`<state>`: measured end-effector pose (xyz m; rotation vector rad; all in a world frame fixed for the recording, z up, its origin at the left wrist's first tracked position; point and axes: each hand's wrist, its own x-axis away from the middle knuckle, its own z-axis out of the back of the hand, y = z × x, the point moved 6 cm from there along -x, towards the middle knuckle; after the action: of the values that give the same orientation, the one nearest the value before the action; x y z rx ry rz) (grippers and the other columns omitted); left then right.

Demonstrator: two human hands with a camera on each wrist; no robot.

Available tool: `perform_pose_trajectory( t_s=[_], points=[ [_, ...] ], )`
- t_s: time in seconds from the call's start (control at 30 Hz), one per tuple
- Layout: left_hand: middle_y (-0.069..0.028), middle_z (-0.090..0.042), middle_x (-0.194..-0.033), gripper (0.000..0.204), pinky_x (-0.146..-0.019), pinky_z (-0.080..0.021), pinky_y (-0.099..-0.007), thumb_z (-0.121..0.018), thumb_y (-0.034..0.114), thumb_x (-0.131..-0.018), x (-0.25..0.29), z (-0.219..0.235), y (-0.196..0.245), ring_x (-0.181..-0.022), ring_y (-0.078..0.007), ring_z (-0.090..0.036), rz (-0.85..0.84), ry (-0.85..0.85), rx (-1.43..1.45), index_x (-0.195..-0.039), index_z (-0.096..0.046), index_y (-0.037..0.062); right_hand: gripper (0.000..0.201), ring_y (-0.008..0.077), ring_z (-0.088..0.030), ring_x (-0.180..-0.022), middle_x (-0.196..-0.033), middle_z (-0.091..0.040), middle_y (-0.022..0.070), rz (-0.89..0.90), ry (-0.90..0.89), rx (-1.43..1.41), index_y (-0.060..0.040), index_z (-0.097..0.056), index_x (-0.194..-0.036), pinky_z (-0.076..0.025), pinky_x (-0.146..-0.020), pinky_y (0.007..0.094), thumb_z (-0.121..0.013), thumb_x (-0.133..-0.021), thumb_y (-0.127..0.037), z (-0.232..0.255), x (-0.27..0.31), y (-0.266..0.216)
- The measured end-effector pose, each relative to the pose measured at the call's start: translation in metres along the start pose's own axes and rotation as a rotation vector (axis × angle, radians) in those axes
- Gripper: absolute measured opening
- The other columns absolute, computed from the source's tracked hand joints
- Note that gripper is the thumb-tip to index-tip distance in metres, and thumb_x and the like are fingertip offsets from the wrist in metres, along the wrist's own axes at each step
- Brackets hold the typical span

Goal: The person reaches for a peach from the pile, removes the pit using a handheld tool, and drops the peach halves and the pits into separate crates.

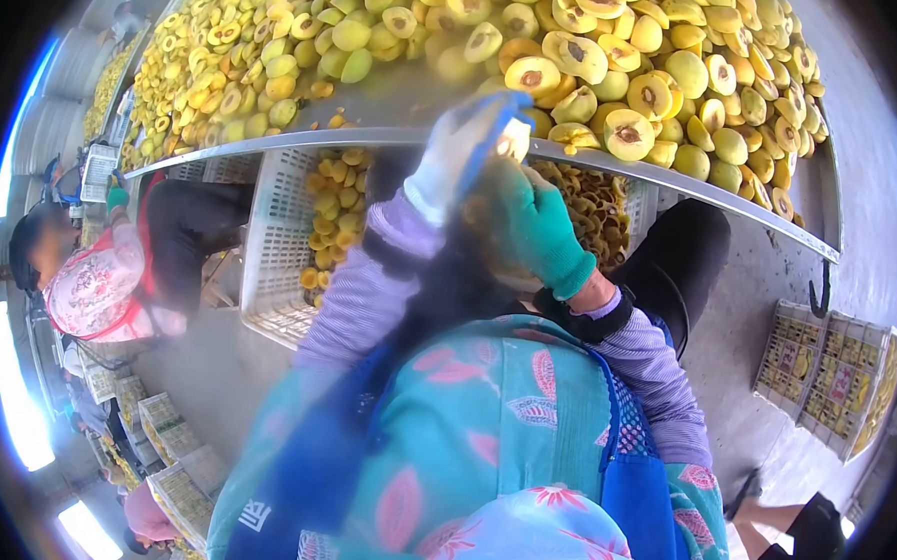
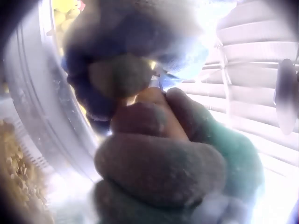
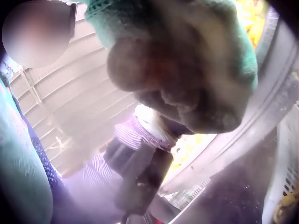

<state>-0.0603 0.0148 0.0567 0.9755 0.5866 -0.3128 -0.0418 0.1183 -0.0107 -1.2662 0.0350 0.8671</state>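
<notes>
My left hand (image 1: 454,155), in a white and blue glove, pinches a pale yellow fruit (image 1: 513,140) just over the metal table's front edge. Close beside it is my right hand (image 1: 549,229) in a green glove. The left wrist view shows the green-gloved fingers (image 2: 159,168) curled round an orange-brown handle (image 2: 163,112), whose pale tip points at my left hand (image 2: 135,42). From the right wrist, the right hand (image 3: 187,70) appears dark and curled, and it hides the handle. Where the tip touches the fruit cannot be told.
Halved yellow fruits (image 1: 630,135) are heaped across the metal table (image 1: 375,135). Below its edge stand a white crate (image 1: 270,242) of fruit and a container of brown pieces (image 1: 587,201). Another person (image 1: 108,285) sits at left; filled crates (image 1: 825,377) stand on the floor at right.
</notes>
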Motion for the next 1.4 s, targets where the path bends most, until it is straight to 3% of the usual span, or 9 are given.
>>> perform_pose_trajectory(
  t_s=[0.17, 0.37, 0.47, 0.57, 0.73, 1.0, 1.07, 1.2, 1.4],
  points=[
    [-0.0103, -0.066, -0.081, 0.035, -0.066, -0.048, -0.0258, -0.055, 0.027, -0.092, 0.028, -0.005, -0.023, -0.072, -0.0147, -0.06, 0.425, 0.127, 0.305, -0.104, -0.062, -0.0049, 0.024, 0.012, -0.041, -0.049, -0.066, -0.047, -0.0023, -1.074, -0.061, -1.401, -0.0125, -0.053, -0.094, -0.037, -0.047, 0.0274, -0.048, -0.095, -0.036, -0.013, 0.009, -0.022],
    [-0.0201, -0.06, -0.092, 0.038, -0.076, -0.047, -0.0341, -0.056, 0.022, -0.087, 0.027, -0.012, -0.011, -0.08, -0.0241, -0.058, 0.798, 0.139, 1.013, -0.109, -0.05, -0.0079, 0.044, 0.0075, -0.03, -0.045, -0.057, -0.033, -0.0076, -0.937, -0.442, -2.344, -0.0168, -0.049, -0.083, -0.027, -0.042, 0.026, -0.033, -0.096, -0.055, -0.017, -0.003, -0.058],
    [-0.0188, -0.059, -0.091, 0.038, -0.078, -0.046, -0.034, -0.061, 0.02, -0.083, 0.032, 0.007, 0.003, -0.083, -0.0244, -0.058, 0.544, 0.236, 0.826, -0.107, -0.05, -0.0074, 0.044, 0.0075, -0.031, -0.044, -0.054, -0.032, -0.0075, -0.883, -0.587, -2.339, -0.0159, -0.048, -0.082, -0.027, -0.041, 0.0253, -0.032, -0.096, -0.054, -0.017, -0.005, -0.072],
    [-0.0122, -0.062, -0.087, 0.037, -0.069, -0.05, -0.03, -0.054, 0.024, -0.089, 0.062, 0.045, -0.055, -0.073, -0.0186, -0.059, 0.623, 0.314, 0.515, -0.112, -0.051, -0.0039, 0.036, 0.0052, -0.038, -0.04, -0.056, -0.041, -0.0075, -0.716, -0.809, -2.25, -0.0184, -0.05, -0.093, -0.028, -0.038, 0.0215, -0.035, -0.097, -0.051, -0.022, -0.006, -0.099],
    [-0.0086, -0.064, -0.075, 0.033, -0.07, -0.049, -0.0315, -0.055, 0.033, -0.089, 0.05, 0.149, -0.053, -0.076, -0.0227, -0.063, 0.863, 0.188, -0.311, -0.095, -0.064, 0.0015, 0.03, 0.0066, -0.043, -0.046, -0.063, -0.047, -0.0051, -1.158, -0.273, -2.1, -0.0144, -0.055, -0.098, -0.038, -0.044, 0.02, -0.046, -0.096, -0.043, -0.025, 0.031, -0.002],
    [-0.0206, -0.047, -0.126, 0.049, -0.09, -0.046, -0.0407, -0.067, 0.04, -0.074, -0.07, -0.045, -0.054, -0.112, -0.0338, -0.052, 0.374, -0.411, -0.902, -0.115, -0.059, 0.0163, 0.021, 0.021, -0.059, -0.08, -0.095, -0.061, 0.0074, -0.617, 0.026, -0.661, -0.008, -0.059, -0.108, -0.048, -0.067, 0.0281, -0.052, -0.09, -0.015, 0.027, 0.028, 0.03],
    [-0.0216, -0.055, -0.116, 0.043, -0.088, -0.048, -0.0399, -0.069, 0.038, -0.073, -0.07, -0.045, -0.063, -0.104, -0.0338, -0.058, 0.274, -0.341, -0.795, -0.105, -0.062, 0.0116, 0.026, 0.0306, -0.059, -0.084, -0.099, -0.06, 0.0158, -0.37, -0.01, 0.085, -0.0029, -0.057, -0.111, -0.049, -0.07, 0.0352, -0.054, -0.085, -0.006, 0.051, 0.011, 0.019],
    [-0.0029, -0.065, -0.087, 0.03, -0.074, -0.05, -0.0231, -0.069, 0.023, -0.081, -0.047, 0.014, -0.054, -0.081, -0.0103, -0.06, 0.445, 0.005, 0.042, -0.098, -0.066, -0.0003, 0.029, 0.0181, -0.05, -0.066, -0.075, -0.057, 0.0077, -0.223, 0.214, 0.073, 0.0032, -0.058, -0.101, -0.043, -0.06, 0.0312, -0.05, -0.096, -0.024, 0.062, -0.021, 0.001],
    [-0.0103, -0.066, -0.087, 0.047, -0.069, -0.051, -0.0287, -0.049, 0.043, -0.093, -0.001, 0.005, -0.013, -0.078, -0.0178, -0.064, 0.52, 0.194, 0.785, -0.111, -0.059, 0.0009, 0.027, 0.0347, -0.059, -0.072, -0.082, -0.06, 0.0211, -0.087, 0.117, 0.244, 0.0036, -0.057, -0.105, -0.046, -0.063, 0.0372, -0.05, -0.093, -0.019, 0.03, -0.031, -0.024]
  ],
)
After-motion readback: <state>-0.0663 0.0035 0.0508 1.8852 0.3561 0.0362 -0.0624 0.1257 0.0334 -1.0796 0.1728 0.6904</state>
